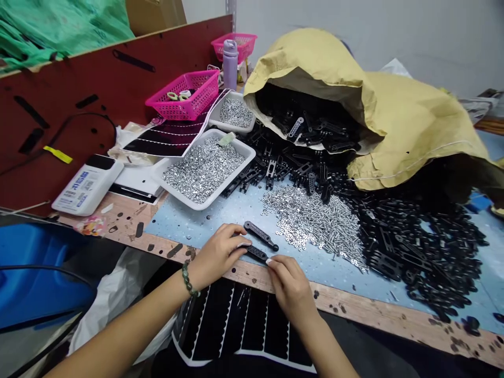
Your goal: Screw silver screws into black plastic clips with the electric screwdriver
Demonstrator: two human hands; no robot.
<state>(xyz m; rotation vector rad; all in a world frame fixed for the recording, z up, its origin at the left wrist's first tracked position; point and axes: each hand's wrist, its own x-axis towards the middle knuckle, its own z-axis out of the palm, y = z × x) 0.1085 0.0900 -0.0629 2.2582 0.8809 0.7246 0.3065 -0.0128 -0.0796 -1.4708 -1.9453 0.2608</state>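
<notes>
My left hand [222, 251], with a green bead bracelet at the wrist, pinches one end of a black plastic arm [256, 253] above the table's front edge. At that arm's other end, my right hand [290, 286] has thumb and forefinger pressed together. A tiny pale bit shows at those fingertips; whether it is a metal piece I cannot tell. Just beyond lies a second black plastic arm [260, 233], close to my left fingers. To its right spreads a pile of silvery nuts and screws [318, 220].
Black plastic parts [417, 252] are heaped at the right, below yellow sacks [311, 58]. White trays hold nuts [202, 170] and screws [236, 112]. Behind them stand a pink basket [200, 100] and a purple bottle [230, 65]. A white box-shaped device [84, 189] sits at the left.
</notes>
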